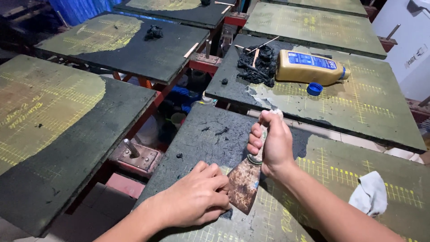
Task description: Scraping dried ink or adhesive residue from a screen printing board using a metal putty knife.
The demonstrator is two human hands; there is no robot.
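Our right hand (273, 145) is clenched around the scraper (247, 177) handle at lower centre — our left hand (197, 197) presses fingertips on its rusty blade, against the board (201, 139).

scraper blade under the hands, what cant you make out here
- Head view: the tip of the rusty scraper is hidden by the left hand pressing on it.
- Most of its handle is wrapped inside the right hand.
- The white cloth is crumpled; its full shape is unclear.
- The board runs off the bottom edge.
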